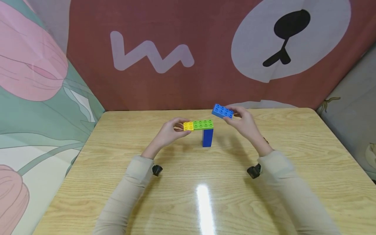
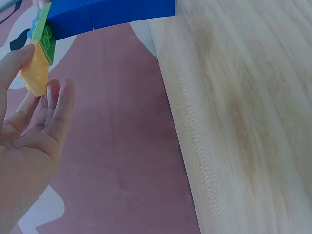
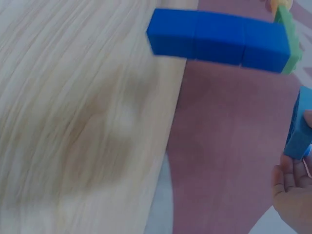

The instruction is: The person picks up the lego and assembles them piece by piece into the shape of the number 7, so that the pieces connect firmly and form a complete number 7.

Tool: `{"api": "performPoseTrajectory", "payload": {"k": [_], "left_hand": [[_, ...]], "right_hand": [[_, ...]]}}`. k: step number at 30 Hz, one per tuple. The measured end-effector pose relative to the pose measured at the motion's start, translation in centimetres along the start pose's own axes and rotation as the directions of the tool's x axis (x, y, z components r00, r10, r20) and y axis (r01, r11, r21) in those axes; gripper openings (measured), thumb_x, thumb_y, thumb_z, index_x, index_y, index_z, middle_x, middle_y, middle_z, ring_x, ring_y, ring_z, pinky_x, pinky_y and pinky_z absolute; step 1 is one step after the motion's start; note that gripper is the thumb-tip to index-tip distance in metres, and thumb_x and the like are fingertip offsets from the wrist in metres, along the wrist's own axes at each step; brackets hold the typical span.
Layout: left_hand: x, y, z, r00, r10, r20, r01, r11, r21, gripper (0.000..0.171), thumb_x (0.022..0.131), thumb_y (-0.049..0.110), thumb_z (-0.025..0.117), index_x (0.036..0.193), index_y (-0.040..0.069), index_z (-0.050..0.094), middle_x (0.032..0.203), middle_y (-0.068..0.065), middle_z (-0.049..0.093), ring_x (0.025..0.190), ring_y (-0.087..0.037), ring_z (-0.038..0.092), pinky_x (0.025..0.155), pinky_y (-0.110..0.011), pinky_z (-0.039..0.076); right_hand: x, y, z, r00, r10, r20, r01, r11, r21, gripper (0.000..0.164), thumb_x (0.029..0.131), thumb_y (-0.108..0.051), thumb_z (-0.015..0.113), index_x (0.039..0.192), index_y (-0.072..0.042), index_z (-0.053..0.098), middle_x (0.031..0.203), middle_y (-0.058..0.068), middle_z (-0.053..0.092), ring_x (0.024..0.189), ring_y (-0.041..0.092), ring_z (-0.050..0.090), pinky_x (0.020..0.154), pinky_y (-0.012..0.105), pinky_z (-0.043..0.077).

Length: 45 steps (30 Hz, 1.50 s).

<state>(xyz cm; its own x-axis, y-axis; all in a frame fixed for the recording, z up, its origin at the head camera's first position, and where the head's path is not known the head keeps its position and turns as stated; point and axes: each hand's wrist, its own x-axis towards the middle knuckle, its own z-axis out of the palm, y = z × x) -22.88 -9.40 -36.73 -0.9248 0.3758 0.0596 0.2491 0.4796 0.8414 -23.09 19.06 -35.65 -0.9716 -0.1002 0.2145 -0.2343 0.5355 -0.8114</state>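
Note:
A column of stacked dark blue building blocks (image 1: 207,138) stands upright on the table. On its top lies a long lime green block (image 1: 203,124), sticking out to the left. A small yellow block (image 1: 188,126) sits at the green block's left end, and my left hand (image 1: 171,132) pinches it between thumb and fingers. In the left wrist view the green block's hollow underside shows beside the column. My right hand (image 1: 245,124) holds a lighter blue studded block (image 1: 222,111) by its right end, tilted, above and to the right of the column, apart from it.
The wooden table (image 1: 182,192) has a bright light reflection near its front. Behind it hangs a brown printed cloth (image 1: 205,88) with a cartoon face. A floral cloth (image 1: 44,124) covers the left side. Small black cameras (image 1: 157,170) sit at both wrists.

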Motion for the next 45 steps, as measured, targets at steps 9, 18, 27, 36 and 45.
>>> {"api": "performPoseTrajectory", "payload": {"k": [9,18,27,36,45], "left_hand": [[0.1,0.1,-0.1,1.0,0.003,-0.01,-0.003,1.0,0.008,0.043,0.086,0.019,0.072,0.126,0.008,0.059,0.12,-0.009,0.062,0.102,-0.022,0.06,0.09,-0.032,0.056],[0.1,0.1,-0.2,1.0,0.009,-0.013,-0.009,1.0,-0.002,0.044,0.085,0.018,0.072,0.126,0.007,0.059,0.121,-0.011,0.062,0.104,-0.026,0.06,0.092,-0.034,0.056],[0.1,0.1,-0.2,1.0,-0.008,-0.009,0.008,1.0,0.0,0.053,0.086,0.022,0.072,0.133,0.007,0.052,0.128,-0.012,0.058,0.107,-0.026,0.06,0.094,-0.037,0.054],[0.2,-0.1,-0.1,1.0,-0.012,-0.013,0.011,1.0,-0.029,0.052,0.085,0.02,0.072,0.131,0.007,0.052,0.123,-0.013,0.058,0.106,-0.025,0.06,0.093,-0.037,0.055],[0.2,-0.1,0.0,1.0,-0.012,-0.02,0.011,0.999,-0.046,0.051,0.085,0.018,0.073,0.13,0.006,0.053,0.12,-0.015,0.059,0.106,-0.026,0.06,0.094,-0.037,0.055]], "right_hand": [[0.1,-2.2,1.7,0.994,-0.106,0.034,0.105,0.994,0.028,0.04,0.091,-0.014,0.064,0.13,-0.004,0.057,0.128,0.019,0.05,0.117,0.032,0.048,0.105,0.049,0.041],[0.1,-3.4,3.3,0.985,-0.136,0.111,0.136,0.991,0.011,0.045,0.089,-0.021,0.068,0.131,-0.011,0.058,0.13,0.011,0.054,0.121,0.028,0.051,0.105,0.047,0.044],[0.0,-4.3,4.5,0.972,-0.182,0.15,0.186,0.983,-0.009,0.04,0.088,-0.016,0.069,0.127,-0.008,0.061,0.126,0.013,0.058,0.118,0.03,0.053,0.103,0.051,0.045],[-0.2,-4.6,5.1,0.97,-0.19,0.155,0.192,0.981,-0.004,0.04,0.088,-0.017,0.07,0.126,-0.008,0.062,0.126,0.012,0.059,0.12,0.03,0.052,0.104,0.052,0.044],[-0.3,-4.6,5.5,0.966,-0.206,0.158,0.212,0.977,-0.023,0.039,0.086,-0.017,0.071,0.124,-0.007,0.063,0.127,0.013,0.058,0.12,0.03,0.053,0.103,0.049,0.046]]}}
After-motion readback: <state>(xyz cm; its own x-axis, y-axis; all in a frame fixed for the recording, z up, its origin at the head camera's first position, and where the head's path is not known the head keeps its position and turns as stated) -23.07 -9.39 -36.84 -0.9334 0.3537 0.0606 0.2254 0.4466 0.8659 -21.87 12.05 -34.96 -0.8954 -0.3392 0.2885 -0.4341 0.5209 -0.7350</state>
